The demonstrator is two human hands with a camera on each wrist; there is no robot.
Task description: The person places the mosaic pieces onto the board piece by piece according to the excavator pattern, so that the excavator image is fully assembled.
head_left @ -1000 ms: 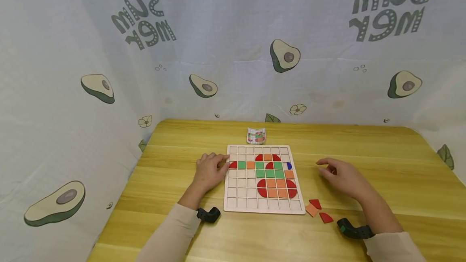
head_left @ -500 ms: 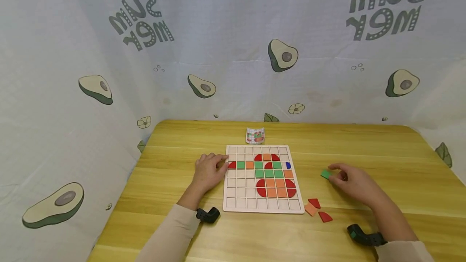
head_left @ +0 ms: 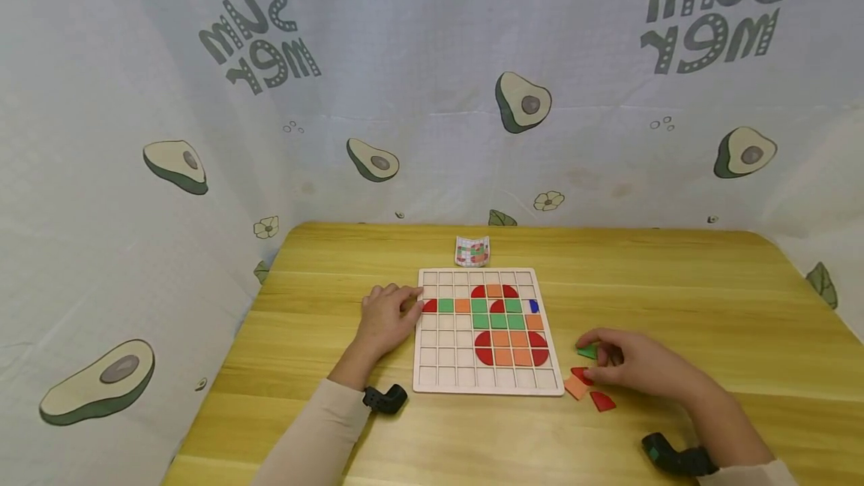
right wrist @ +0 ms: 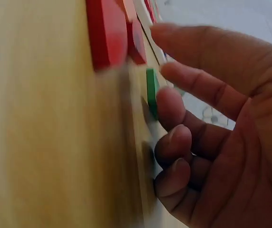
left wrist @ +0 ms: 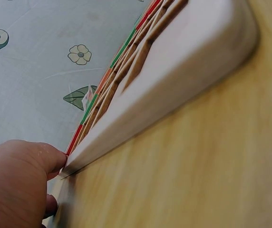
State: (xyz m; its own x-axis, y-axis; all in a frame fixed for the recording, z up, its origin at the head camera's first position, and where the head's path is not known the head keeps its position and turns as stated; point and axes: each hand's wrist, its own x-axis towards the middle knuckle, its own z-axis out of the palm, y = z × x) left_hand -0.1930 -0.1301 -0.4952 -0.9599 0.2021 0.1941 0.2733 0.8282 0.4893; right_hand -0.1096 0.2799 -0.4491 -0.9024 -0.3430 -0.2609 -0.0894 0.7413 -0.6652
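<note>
A square wooden grid board (head_left: 439, 377) lies on the table, with red, green, orange and blue pieces in its cells. My left hand (head_left: 390, 321) rests at its left edge; in the left wrist view the thumb (left wrist: 50, 156) touches the board's corner by a red piece. My right hand (head_left: 641, 366) is over loose pieces right of the board, thumb and index finger apart. A green tile (head_left: 587, 352) lies by its fingertips, and a red quarter-round piece (head_left: 580, 375) is at the thumb. In the right wrist view the other fingers curl loosely near the green tile (right wrist: 151, 90).
An orange square tile (head_left: 576, 388) and another red quarter-round piece (head_left: 603, 401) lie near the board's lower right corner. A small curled pattern card (head_left: 472, 252) stands behind the board. A printed curtain (head_left: 432, 81) hangs behind the wooden table (head_left: 337, 246).
My right hand has moved nearer and leftward to the loose pieces. The green tile, at its fingertips half a second ago, has shifted the same way. My left hand stays at the board.
</note>
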